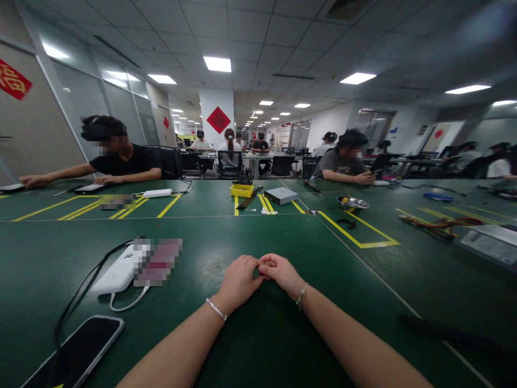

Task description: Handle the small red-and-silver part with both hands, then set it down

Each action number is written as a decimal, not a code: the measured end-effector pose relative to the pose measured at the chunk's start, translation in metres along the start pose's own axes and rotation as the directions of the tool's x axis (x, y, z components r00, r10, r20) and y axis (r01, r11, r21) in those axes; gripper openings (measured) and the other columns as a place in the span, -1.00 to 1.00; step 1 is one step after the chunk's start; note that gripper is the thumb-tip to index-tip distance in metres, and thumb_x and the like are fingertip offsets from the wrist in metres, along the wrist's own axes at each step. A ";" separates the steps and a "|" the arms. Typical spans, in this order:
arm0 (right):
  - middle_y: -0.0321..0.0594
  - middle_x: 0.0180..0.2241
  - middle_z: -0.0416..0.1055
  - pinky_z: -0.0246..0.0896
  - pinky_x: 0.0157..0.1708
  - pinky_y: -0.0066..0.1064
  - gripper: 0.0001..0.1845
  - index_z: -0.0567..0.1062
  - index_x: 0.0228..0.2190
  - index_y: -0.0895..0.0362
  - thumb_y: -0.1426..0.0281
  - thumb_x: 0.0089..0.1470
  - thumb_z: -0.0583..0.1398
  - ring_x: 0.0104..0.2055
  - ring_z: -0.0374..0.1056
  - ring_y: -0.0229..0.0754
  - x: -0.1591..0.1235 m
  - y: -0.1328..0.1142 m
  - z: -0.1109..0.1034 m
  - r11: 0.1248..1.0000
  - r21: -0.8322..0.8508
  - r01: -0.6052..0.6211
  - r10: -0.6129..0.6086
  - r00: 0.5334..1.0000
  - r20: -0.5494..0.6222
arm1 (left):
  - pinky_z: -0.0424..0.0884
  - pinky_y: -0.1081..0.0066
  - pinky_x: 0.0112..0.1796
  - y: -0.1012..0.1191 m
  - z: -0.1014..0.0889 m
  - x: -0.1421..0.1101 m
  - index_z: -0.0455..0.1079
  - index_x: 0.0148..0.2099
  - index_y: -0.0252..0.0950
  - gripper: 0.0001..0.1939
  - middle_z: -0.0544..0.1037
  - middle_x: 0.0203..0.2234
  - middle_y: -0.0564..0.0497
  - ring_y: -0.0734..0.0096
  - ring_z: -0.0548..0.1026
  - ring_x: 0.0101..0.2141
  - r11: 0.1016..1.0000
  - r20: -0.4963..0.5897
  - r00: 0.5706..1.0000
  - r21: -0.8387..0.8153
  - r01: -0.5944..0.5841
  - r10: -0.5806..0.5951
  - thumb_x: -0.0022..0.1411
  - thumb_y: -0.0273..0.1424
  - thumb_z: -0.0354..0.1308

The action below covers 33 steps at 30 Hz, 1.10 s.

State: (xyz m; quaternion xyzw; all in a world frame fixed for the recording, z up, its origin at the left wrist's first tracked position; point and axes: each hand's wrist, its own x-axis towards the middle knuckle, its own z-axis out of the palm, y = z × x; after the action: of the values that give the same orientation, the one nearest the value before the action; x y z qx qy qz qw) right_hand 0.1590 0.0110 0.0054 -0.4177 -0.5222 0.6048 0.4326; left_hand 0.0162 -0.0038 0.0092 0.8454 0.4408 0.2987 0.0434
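My left hand and my right hand meet over the green table, fingertips touching. Both have their fingers curled and pressed together. Anything between them is hidden or too small to make out. A silver bracelet circles each wrist. To the left of my hands lie a white power bank with a cable and a blurred, pinkish flat object. Closer to the front left edge is a black-screened phone.
Farther back stand a yellow bin, a grey metal box and a metal bowl. Bundled wires and a metal-cased unit lie at right. A dark strap-like object lies front right. People sit across the table.
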 end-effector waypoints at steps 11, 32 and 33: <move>-0.33 -0.58 0.34 0.11 -0.54 -0.50 -0.80 0.41 -0.45 0.21 0.37 -0.22 0.17 -0.58 0.21 -0.38 0.004 0.005 -0.002 0.978 -0.204 0.038 -0.052 0.997 -0.062 | 0.24 0.32 -0.14 -0.002 0.006 -0.002 0.17 -0.04 -0.19 -0.59 0.38 -0.20 0.02 0.36 0.30 -0.17 0.998 -0.021 0.999 -0.055 -0.035 0.034 0.01 -0.47 0.06; 0.01 -0.26 0.30 0.16 -0.31 -0.33 -0.65 0.48 -0.32 0.18 0.41 -0.05 -0.04 -0.27 0.28 -0.10 -0.018 -0.014 -0.189 0.139 -0.755 -0.641 -0.264 0.710 -0.652 | 0.13 0.30 -0.05 -0.009 0.007 -0.004 0.25 -0.11 -0.22 -0.70 0.33 -0.12 -0.01 0.31 0.23 -0.07 0.991 0.154 0.979 0.011 0.133 -0.133 0.05 -0.39 -0.01; 0.01 -0.25 0.30 0.16 -0.31 -0.32 -0.65 0.48 -0.30 0.17 0.42 -0.06 -0.04 -0.25 0.27 -0.08 -0.018 -0.014 -0.190 0.150 -0.749 -0.646 -0.272 0.701 -0.659 | 0.13 0.31 -0.05 -0.008 0.006 -0.003 0.26 -0.12 -0.22 -0.71 0.33 -0.12 -0.01 0.31 0.24 -0.07 0.990 0.164 0.976 0.011 0.143 -0.142 0.05 -0.39 -0.01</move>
State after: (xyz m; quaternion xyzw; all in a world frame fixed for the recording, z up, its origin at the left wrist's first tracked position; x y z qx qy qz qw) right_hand 0.3467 0.0459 0.0006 -0.8453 -0.5190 -0.0188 0.1258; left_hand 0.0119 -0.0001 -0.0001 0.8333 0.4949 0.2242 0.1016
